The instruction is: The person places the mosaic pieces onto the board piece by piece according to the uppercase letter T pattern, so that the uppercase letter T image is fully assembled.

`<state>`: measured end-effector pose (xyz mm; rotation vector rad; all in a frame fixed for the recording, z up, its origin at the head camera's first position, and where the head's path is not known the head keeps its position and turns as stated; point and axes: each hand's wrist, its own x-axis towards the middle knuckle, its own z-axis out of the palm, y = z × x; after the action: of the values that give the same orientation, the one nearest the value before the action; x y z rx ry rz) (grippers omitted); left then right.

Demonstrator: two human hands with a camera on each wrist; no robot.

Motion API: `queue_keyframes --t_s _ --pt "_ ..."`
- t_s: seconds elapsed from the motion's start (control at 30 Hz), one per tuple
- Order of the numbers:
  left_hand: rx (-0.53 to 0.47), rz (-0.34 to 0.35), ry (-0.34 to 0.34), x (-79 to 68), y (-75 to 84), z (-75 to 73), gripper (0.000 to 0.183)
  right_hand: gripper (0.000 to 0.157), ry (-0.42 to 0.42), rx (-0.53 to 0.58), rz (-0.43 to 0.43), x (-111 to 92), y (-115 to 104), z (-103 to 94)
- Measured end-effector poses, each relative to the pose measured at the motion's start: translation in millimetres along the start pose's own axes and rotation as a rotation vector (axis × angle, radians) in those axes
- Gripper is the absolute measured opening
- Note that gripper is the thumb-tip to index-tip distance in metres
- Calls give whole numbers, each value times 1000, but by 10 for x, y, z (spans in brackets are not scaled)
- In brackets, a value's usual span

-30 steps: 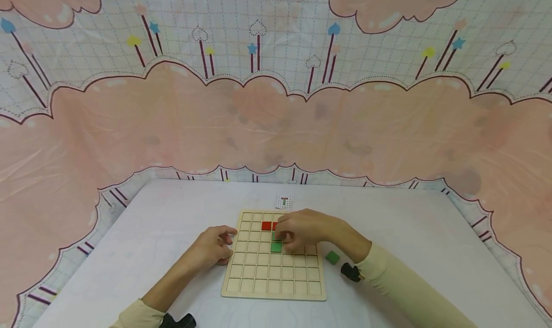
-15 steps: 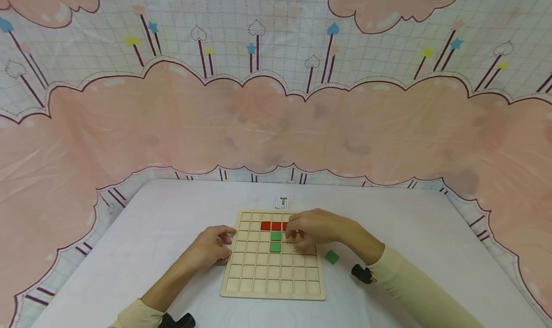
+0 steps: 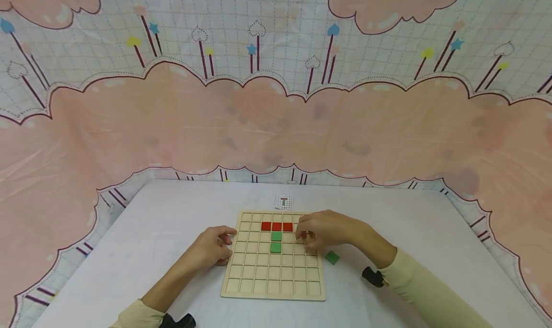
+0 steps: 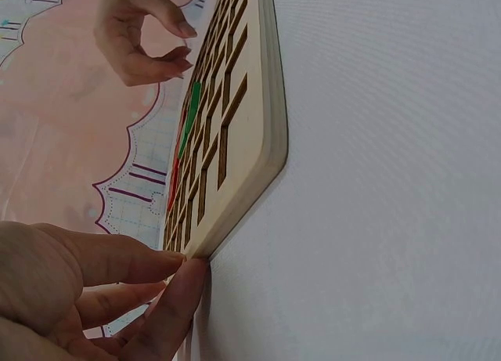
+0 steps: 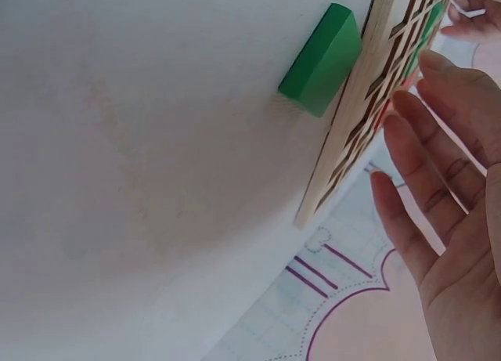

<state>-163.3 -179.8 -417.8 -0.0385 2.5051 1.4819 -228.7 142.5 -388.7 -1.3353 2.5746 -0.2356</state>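
A square wooden grid board (image 3: 254, 272) lies on the white table. In its upper middle cells sit 3 red tiles (image 3: 277, 227) in a row, with 2 green tiles (image 3: 276, 247) in a column beneath the middle one. My left hand (image 3: 210, 246) holds the board's left edge between thumb and fingertips, closely seen in the left wrist view. Over the board's right side hovers my right hand (image 3: 329, 230), its fingers loosely bent and apart, holding nothing. A loose green block (image 5: 325, 59) lies on the table, just off the board's right edge.
A small card (image 3: 284, 202) printed with a grid and a coloured T figure lies behind the board. A printed curtain (image 3: 276, 131) hangs beyond the table's far edge (image 3: 207, 181).
My right hand has drawn back to the right, uncovering the upper green tile and the rightmost red tile. The left hand stays at the board's edge.
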Motion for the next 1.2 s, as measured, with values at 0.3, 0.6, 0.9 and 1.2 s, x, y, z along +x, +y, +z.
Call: queue_keyframes --t_s 0.3,0.6,0.9,1.2 --pt "-10 4 -5 1 2 -2 55 17 -3 15 41 -110 43 24" --pt "14 17 -3 5 -3 -1 54 17 10 31 41 -238 98 17" --pt "12 15 -5 -2 11 -2 54 17 19 38 44 -369 142 15" --pt "-11 -14 1 0 14 2 55 21 15 55 55 -498 170 22"
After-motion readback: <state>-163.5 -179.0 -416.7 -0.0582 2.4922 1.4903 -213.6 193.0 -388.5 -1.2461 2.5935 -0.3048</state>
